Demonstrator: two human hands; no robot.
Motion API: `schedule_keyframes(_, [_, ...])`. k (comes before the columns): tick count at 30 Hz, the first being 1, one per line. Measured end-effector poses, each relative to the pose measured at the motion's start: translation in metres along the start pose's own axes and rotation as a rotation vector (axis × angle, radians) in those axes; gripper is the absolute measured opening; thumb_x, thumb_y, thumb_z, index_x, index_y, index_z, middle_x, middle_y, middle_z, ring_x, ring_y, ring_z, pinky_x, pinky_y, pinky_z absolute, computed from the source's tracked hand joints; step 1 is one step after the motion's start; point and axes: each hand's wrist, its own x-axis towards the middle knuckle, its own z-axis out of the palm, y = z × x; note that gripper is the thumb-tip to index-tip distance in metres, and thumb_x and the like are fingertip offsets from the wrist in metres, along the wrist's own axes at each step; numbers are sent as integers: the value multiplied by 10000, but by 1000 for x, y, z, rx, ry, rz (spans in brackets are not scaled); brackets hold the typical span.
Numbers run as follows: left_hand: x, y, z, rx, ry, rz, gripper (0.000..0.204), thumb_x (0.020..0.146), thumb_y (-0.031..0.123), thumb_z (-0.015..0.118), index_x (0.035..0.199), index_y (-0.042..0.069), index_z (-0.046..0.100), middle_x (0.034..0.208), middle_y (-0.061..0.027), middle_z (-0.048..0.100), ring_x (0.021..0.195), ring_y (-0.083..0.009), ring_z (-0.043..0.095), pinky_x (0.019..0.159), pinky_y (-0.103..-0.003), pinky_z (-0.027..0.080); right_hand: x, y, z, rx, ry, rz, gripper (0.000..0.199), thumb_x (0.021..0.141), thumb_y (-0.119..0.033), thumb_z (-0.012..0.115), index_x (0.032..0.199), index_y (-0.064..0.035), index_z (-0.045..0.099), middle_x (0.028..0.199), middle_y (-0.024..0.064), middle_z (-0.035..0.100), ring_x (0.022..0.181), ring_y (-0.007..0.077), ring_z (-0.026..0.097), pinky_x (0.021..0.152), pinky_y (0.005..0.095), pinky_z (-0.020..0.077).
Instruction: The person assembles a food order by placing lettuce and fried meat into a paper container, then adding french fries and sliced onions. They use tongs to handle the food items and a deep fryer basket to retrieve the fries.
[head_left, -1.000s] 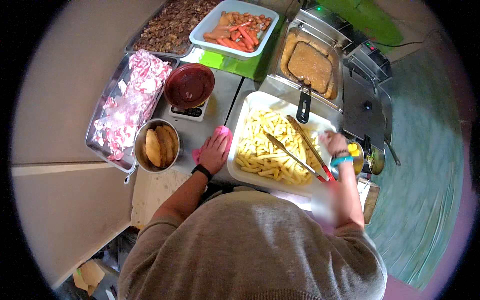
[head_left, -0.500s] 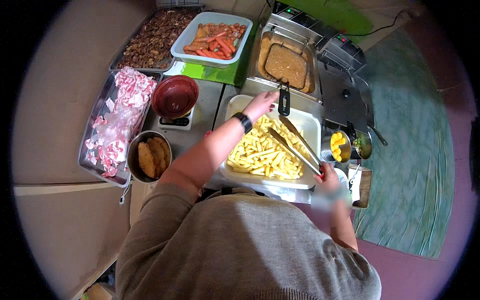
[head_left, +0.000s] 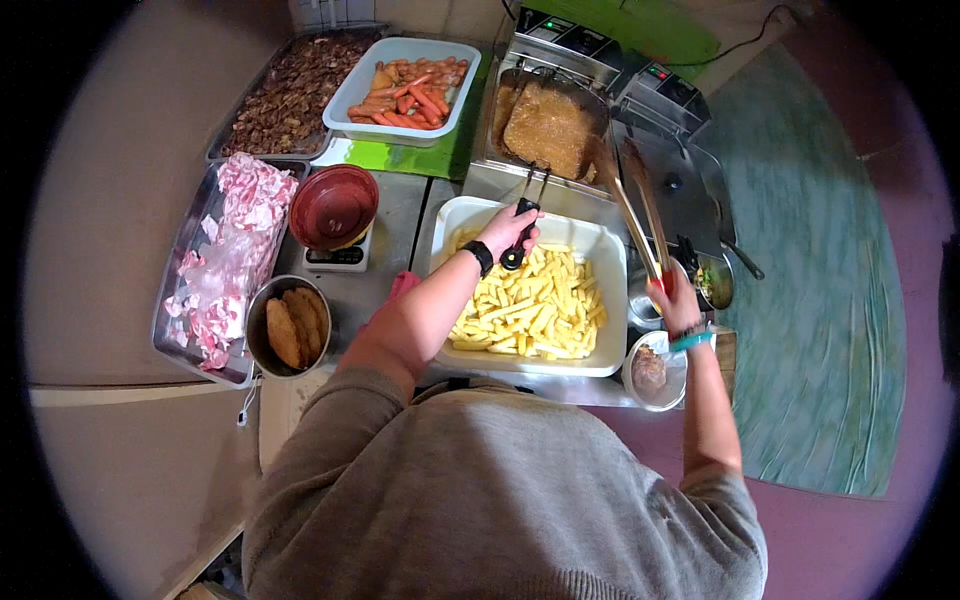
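My left hand (head_left: pixel 505 230) is wrapped round the black handle (head_left: pixel 518 248) of a fryer basket, just above the fries. The basket's wire arms (head_left: pixel 536 182) run to the fryer (head_left: pixel 600 198), where tan, foaming oil (head_left: pixel 548 122) hides what the basket holds. On the right, my right hand (head_left: pixel 678 302) grips metal tongs (head_left: pixel 655 225), their tips pointing away from me beside the fryer's right edge. Nothing shows between the tongs' tips. Pale yellow french fries (head_left: pixel 530 315) fill much of a white tub (head_left: pixel 618 330) below my left hand.
At left are a tray of sliced raw meat (head_left: pixel 255 205), a red bowl (head_left: pixel 335 207) on a scale (head_left: pixel 335 260) and a pot (head_left: pixel 263 352) of breaded pieces. Behind are sausages (head_left: pixel 425 105) in a tub and browned meat (head_left: pixel 290 95). A white container (head_left: pixel 655 402) stands at right.
My left hand has closed round the basket handle, and the basket has shifted. The tongs have left the fries and swung up to the right, toward the fryer's right edge.
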Motion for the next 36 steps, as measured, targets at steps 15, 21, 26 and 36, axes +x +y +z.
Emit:
schedule_keyframes(15, [-12, -6, -6, 104, 99, 7, 190, 882, 218, 421, 989, 64, 451, 610, -4, 454, 433, -93, 427, 386, -212, 369, 203, -77, 64, -532, -242, -47, 307, 741, -302, 530, 894, -46, 605, 935, 183, 581, 867, 330, 559, 756, 402, 456])
schedule_keyframes(21, [-5, -11, -3, 171, 75, 64, 201, 882, 224, 424, 989, 55, 444, 598, -8, 448, 427, -92, 421, 385, -211, 363, 242, -40, -15, -665, -168, -38, 340, 725, -343, 541, 920, -70, 596, 931, 178, 584, 868, 330, 559, 763, 400, 454])
schedule_keyframes(26, [-5, -13, -3, 145, 96, 50, 207, 883, 225, 421, 991, 49, 441, 597, -11, 449, 426, -91, 419, 385, -209, 362, 208, -78, -4, -734, -330, -211, 363, 741, -339, 518, 989, -77, 560, 953, 177, 579, 887, 327, 556, 774, 401, 452])
schedule_keyframes(36, [-11, -10, -4, 156, 105, 41, 196, 889, 214, 408, 991, 51, 444, 607, -13, 460, 431, -98, 439, 402, -215, 377, 204, -96, -20, -784, -406, -262, 343, 721, -294, 551, 1018, -122, 556, 954, 153, 586, 880, 305, 565, 762, 395, 458])
